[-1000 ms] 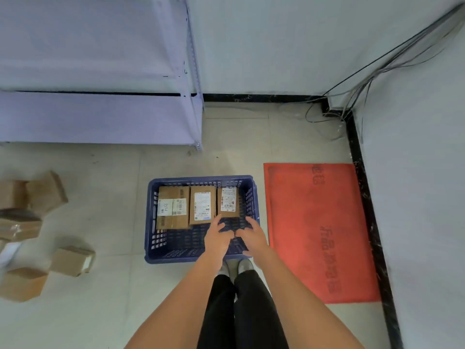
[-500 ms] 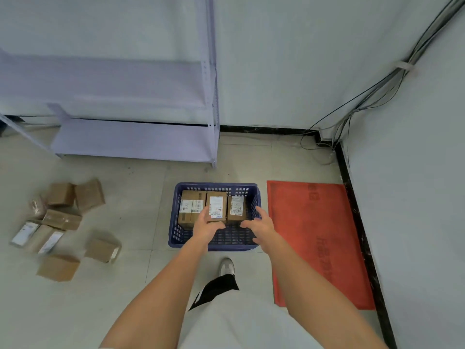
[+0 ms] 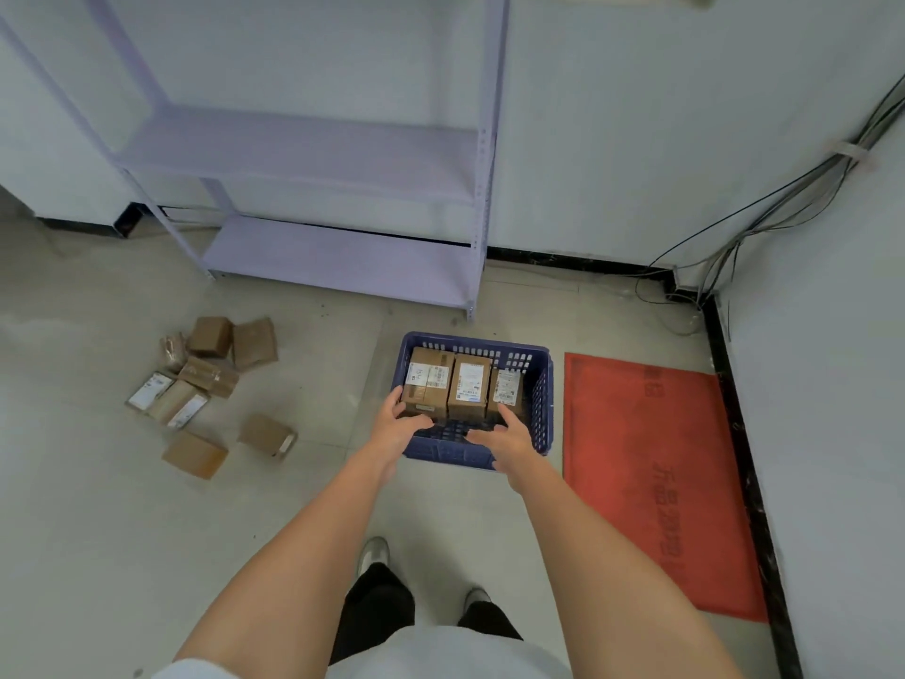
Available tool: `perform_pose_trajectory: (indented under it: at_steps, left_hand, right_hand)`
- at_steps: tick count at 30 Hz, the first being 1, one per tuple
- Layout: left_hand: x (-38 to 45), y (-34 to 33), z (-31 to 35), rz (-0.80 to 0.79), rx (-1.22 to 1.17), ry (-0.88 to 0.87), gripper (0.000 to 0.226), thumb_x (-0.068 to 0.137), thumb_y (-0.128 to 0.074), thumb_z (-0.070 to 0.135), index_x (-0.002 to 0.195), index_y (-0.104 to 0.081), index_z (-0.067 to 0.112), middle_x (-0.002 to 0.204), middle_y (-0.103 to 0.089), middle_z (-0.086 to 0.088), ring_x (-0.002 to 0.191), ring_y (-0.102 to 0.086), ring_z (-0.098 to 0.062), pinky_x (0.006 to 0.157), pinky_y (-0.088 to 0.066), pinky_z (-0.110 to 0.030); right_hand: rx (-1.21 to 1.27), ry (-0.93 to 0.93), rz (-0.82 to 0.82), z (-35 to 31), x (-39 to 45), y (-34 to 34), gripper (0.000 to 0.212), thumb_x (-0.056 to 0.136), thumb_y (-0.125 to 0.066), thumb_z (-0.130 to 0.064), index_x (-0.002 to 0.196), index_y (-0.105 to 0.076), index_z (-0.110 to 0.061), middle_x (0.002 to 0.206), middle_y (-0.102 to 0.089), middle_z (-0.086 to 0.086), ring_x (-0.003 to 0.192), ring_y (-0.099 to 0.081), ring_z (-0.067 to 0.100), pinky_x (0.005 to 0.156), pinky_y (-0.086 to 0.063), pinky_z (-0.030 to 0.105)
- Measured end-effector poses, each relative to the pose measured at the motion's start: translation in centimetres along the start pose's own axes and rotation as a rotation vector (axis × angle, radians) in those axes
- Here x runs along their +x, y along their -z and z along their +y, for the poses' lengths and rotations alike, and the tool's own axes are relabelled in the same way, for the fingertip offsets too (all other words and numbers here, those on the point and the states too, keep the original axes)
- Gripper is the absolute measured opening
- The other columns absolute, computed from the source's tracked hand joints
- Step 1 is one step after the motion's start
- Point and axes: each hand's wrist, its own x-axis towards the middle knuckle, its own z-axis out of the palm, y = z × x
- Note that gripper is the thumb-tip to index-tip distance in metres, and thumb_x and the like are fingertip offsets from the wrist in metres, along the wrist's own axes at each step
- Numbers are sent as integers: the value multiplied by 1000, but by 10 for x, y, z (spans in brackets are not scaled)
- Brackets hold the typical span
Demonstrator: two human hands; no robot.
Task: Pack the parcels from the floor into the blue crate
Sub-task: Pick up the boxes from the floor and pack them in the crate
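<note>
Reaching with both arms | left hand (image 3: 399,426) fingers spread, holding nothing, over crate (image 3: 541,409) near-left corner | right hand (image 3: 507,441) loosely open, empty, above near rim | three parcels (image 3: 470,387) in crate's far half | more parcels (image 3: 196,453) on floor, left

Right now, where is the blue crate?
In the head view the blue crate sits on the floor at centre, between the red mat on its right and the loose parcels on its left, before the shelf.
</note>
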Motion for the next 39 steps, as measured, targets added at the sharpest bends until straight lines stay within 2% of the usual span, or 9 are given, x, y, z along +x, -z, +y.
perform_pose_trajectory:
  at_steps: [5,14,19,22,27,32,35,39]
  left_hand:
    - [5,66,-3,2,40,-93,83,81,-65,0,148,-23,26,155,-24,-1,142,-26,-23,112,-27,-39]
    - [31,265,-3,31,-82,-183,85,76,-67,-6,144,-32,31,153,-31,3,140,-29,-24,110,-29,-36]
    - [54,350,-5,31,-52,-213,87,74,-66,-9,143,-32,32,151,-32,4,138,-33,-23,111,-34,-39]
    - [74,386,-4,9,-71,-206,89,75,-65,-12,144,-32,33,150,-34,4,137,-35,-22,103,-36,-31]
    - [122,434,4,44,-119,-211,89,72,-65,-16,141,-36,32,146,-42,0,133,-41,-22,101,-42,-33]
    - [177,472,18,78,-157,-170,87,72,-63,-19,141,-37,27,145,-43,-3,133,-41,-22,89,-42,-28]
    - [207,496,13,79,-151,-136,86,74,-63,-17,142,-35,27,145,-42,-2,134,-40,-21,88,-42,-25]
    - [245,524,-3,93,-145,-73,87,74,-63,-15,143,-34,30,146,-40,0,134,-39,-19,96,-41,-31]
  right_hand:
    - [-38,72,-16,2,-4,-81,86,80,-67,6,149,-25,-22,153,-29,10,140,-31,31,111,-33,46]
    - [-69,286,-72,-2,-19,-278,88,75,-75,-2,147,-29,-21,154,-29,5,142,-28,24,114,-32,43]
    - [-127,366,-78,-9,-16,-348,87,74,-75,1,146,-31,-19,153,-31,6,143,-27,24,116,-27,40]
    - [-141,364,-79,-13,-1,-382,86,74,-74,1,146,-33,-21,154,-30,6,143,-26,25,113,-28,38]
    - [-136,381,-81,-23,44,-434,81,74,-73,3,143,-39,-22,151,-34,7,139,-33,24,103,-35,32]
    - [-119,302,-106,-36,99,-483,83,73,-75,2,143,-39,-24,151,-34,7,136,-37,24,106,-39,38]
    - [-120,260,-112,-41,129,-513,86,73,-76,0,144,-37,-26,151,-33,7,136,-36,24,104,-39,37]
    - [-128,164,-154,-40,166,-549,90,73,-76,0,146,-32,-28,153,-29,7,139,-33,24,102,-37,35]
